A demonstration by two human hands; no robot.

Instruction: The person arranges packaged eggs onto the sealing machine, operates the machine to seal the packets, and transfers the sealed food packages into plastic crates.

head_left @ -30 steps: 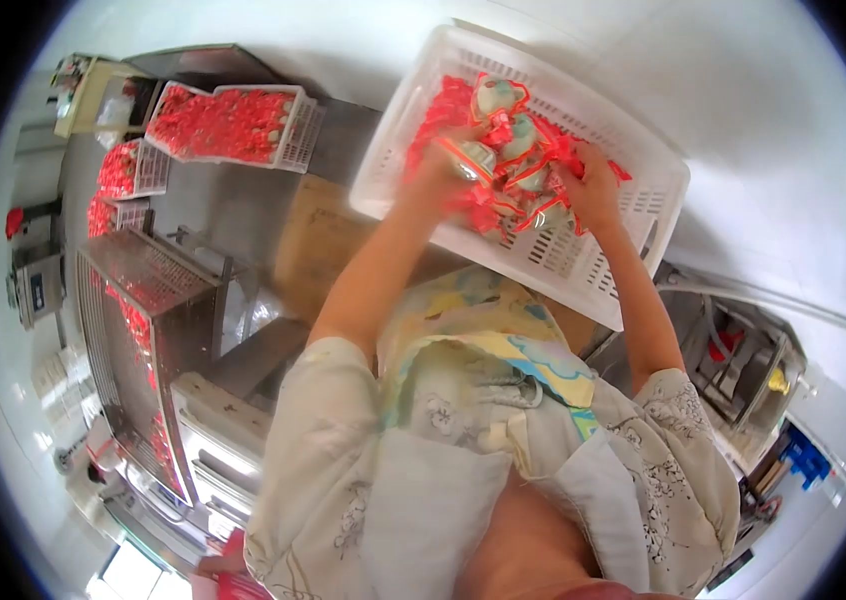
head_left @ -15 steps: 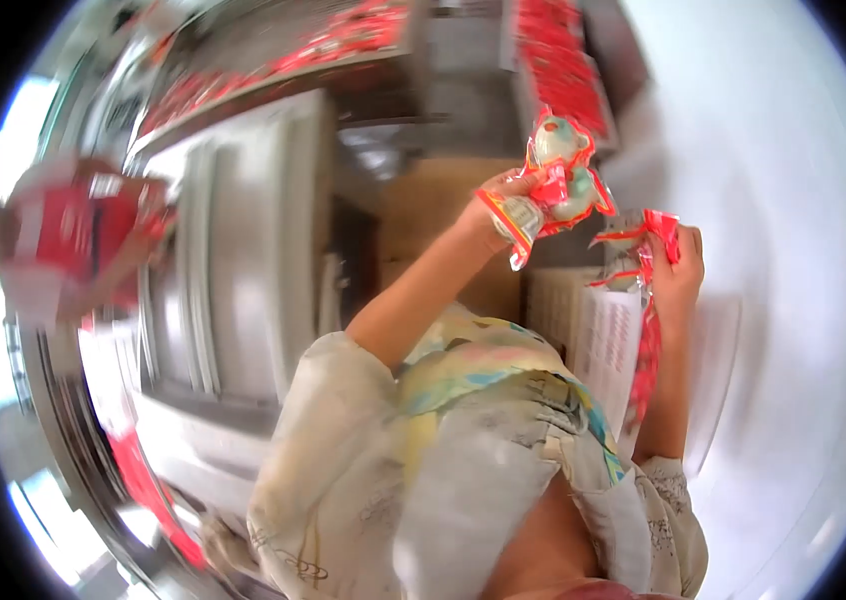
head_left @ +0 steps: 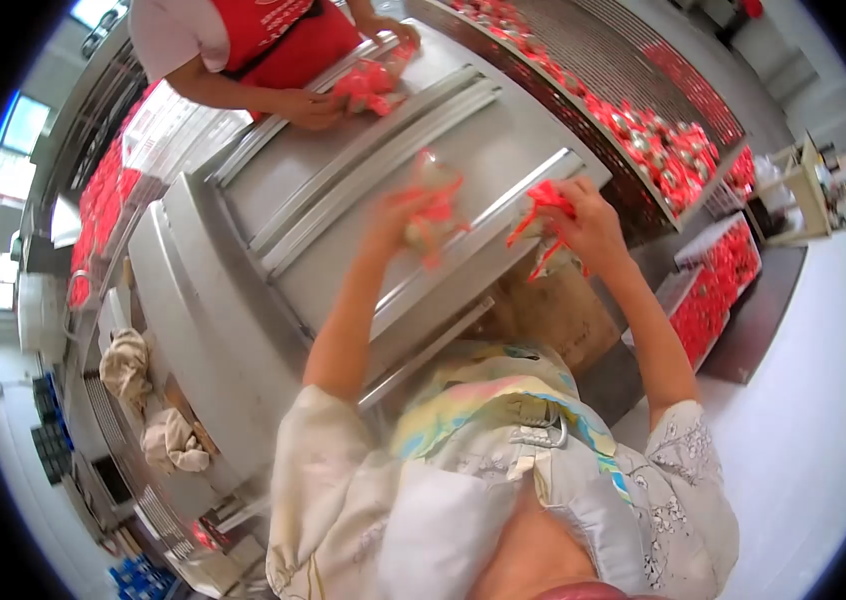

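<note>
My left hand (head_left: 395, 218), smeared by motion, holds red-and-clear plastic packets (head_left: 433, 205) with pale round contents over the metal worktable (head_left: 523, 140). To its right, my right hand (head_left: 588, 225) is closed on the gathered red ends of similar packets (head_left: 546, 212), which hang near the table's front edge. How many packets each hand holds, I cannot tell. Across the table, a co-worker in a red apron (head_left: 268, 35) has both hands at more red packets (head_left: 371, 85).
Metal rails (head_left: 373, 175) run across the table. A long tray (head_left: 678, 190) of red packets stands along its far right side. Crates of red packets (head_left: 703, 315) are at lower right, and a cardboard box (head_left: 563, 315) sits below the table edge. Cloths (head_left: 175, 440) lie at left.
My view has swung from the white wall and crates toward the metal table. Both hands now hold their packets by the table, and the co-worker appears closer, across it.
</note>
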